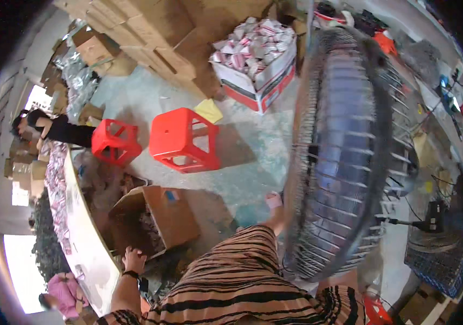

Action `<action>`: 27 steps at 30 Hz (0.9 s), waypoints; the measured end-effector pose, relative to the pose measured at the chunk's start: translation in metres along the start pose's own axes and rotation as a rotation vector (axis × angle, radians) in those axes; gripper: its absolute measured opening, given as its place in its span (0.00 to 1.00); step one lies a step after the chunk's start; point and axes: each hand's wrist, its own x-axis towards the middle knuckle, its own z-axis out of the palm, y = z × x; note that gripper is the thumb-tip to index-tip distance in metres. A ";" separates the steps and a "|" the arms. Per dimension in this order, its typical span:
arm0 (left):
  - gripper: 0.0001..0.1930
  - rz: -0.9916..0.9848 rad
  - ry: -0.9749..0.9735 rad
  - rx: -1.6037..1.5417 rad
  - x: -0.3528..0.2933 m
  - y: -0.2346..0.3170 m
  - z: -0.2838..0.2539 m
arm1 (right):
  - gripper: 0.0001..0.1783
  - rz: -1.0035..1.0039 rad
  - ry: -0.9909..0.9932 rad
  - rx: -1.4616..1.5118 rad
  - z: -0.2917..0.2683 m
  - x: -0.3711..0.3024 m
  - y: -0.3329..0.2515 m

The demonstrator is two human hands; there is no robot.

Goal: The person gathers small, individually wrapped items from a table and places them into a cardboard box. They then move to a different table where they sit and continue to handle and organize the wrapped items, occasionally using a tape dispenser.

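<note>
My left hand (134, 260) hangs with its fingers apart and nothing visible in them, a dark band round the wrist. It is between the edge of a long pale table (93, 246) and an open cardboard box (174, 222) on the floor. Small pieces lie inside that box, too dim to name. A large caged fan (345, 146) with bluish blades stands close on my right. My right forearm runs behind the fan's lower edge, and the fan hides the right hand.
Two red plastic stools (172, 132) stand ahead on the floor. Beyond them are a carton (266, 95) heaped with white-and-red packets and stacked cardboard boxes (150, 32). Two people, one in black (63, 129) and one in pink (64, 292), are along the packet-covered table. A blue-edged crate (442, 254) is at right.
</note>
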 end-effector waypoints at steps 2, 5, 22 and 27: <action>0.18 -0.038 -0.014 -0.002 -0.002 -0.007 -0.001 | 0.19 0.005 -0.012 -0.011 0.007 -0.009 0.006; 0.19 -0.076 -0.066 -0.024 -0.003 -0.016 0.005 | 0.19 0.025 -0.032 -0.052 0.013 -0.031 0.026; 0.18 0.025 -0.147 -0.250 0.022 -0.109 0.138 | 0.20 0.181 -0.194 -0.357 0.007 -0.186 0.113; 0.18 -0.072 -0.152 -0.408 0.009 -0.129 0.176 | 0.21 0.160 -0.318 -0.499 0.009 -0.182 0.118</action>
